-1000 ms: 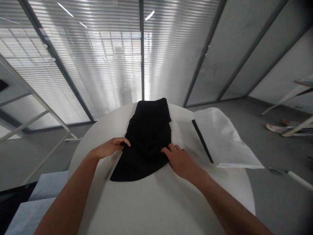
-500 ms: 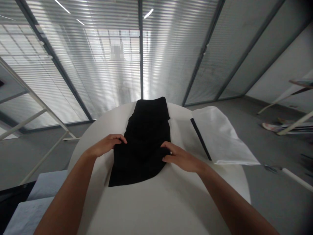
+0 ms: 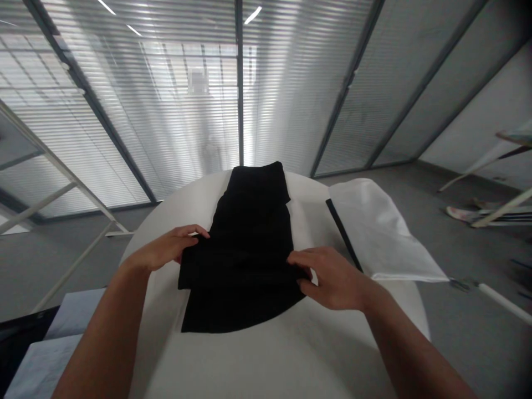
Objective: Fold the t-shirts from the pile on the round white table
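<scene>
A black garment (image 3: 249, 221), whose kind I cannot make out, lies lengthwise on the round white table (image 3: 291, 354), with a fold running across its nearer part. My left hand (image 3: 168, 249) is closed on the left end of that fold, thumb and fingers pinching the cloth. At the fold's right end, my right hand (image 3: 332, 277) grips the fabric between thumb and fingers. Below the fold, the near layer of the garment spreads flat toward me with a curved lower edge. To the right of my right hand lies a translucent white bag (image 3: 382, 233) with a black strip along its left edge.
Pale flat packets (image 3: 45, 360) lie on something black at the lower left. A white metal frame (image 3: 70, 177) stands left of the table. Behind the table runs a glass partition with blinds (image 3: 178, 122). More white frames and items are at the right.
Both hands have drawn the cloth outward and toward me, my right hand moving right and slightly down. A straight fold now crosses the garment, its left corner sticking out past the lower layer.
</scene>
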Motion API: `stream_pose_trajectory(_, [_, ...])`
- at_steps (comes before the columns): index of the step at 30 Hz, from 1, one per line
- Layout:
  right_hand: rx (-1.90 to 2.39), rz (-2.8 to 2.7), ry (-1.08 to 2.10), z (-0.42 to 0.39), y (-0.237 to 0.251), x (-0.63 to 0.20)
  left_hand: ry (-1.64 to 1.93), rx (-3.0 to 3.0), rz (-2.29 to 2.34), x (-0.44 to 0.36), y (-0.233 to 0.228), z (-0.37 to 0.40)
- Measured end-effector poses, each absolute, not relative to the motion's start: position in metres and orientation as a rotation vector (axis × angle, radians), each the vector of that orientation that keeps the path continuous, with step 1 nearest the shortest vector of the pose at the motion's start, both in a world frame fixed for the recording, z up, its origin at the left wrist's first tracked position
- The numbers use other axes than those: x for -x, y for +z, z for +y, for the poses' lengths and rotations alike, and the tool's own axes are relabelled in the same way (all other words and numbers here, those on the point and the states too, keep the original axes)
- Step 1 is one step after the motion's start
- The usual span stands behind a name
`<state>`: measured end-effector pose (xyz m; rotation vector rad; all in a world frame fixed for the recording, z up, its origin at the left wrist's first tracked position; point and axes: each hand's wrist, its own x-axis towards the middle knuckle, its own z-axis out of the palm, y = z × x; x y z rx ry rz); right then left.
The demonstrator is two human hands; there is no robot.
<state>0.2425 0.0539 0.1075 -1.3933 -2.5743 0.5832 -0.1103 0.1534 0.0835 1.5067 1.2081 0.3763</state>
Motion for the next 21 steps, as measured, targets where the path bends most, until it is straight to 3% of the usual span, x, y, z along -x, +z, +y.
stream_pose_trajectory(5, [1.361,-2.755,0.985,0.052,0.110,-0.248,0.120,-1.594,1.043,0.115,0.095,0.143])
stream_pose_trajectory(11, [1.196,-2.708,1.211,0.053,0.114,-0.250,-0.210,-1.445,0.826,0.113,0.086,0.143])
stream_pose_trajectory(21, [1.269,-2.798,0.861,0.053,0.074,-0.210,-0.392,-1.358,0.679,0.111,0.071,0.151])
